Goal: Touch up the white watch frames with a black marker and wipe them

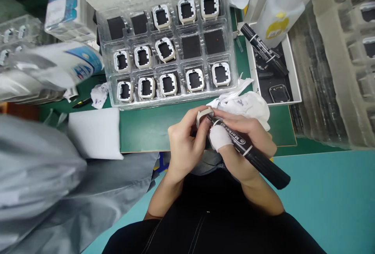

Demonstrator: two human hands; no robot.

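My left hand (186,141) pinches a small beige watch case frame (204,112) between thumb and fingers, above the table's front edge. In my right hand (246,141) is a black marker (249,150), its tip at the inner side of the frame; my fingers partly hide the exact contact. White wrapping covers my right thumb (220,137). Beyond my hands lies a clear plastic tray (172,100) holding several similar frames (195,79) in its compartments, some compartments showing only dark pads. Crumpled white cloth (246,105) with dark stains rests just behind my right hand.
A white box (295,86) at right holds another black marker (263,49) and a thin dark frame. Near it stands a pump bottle (281,16); stacked trays (325,70) rise further right. At left are a blue-labelled bottle (70,64), white foam sheet (95,133) and a person's grey clothing (43,180).
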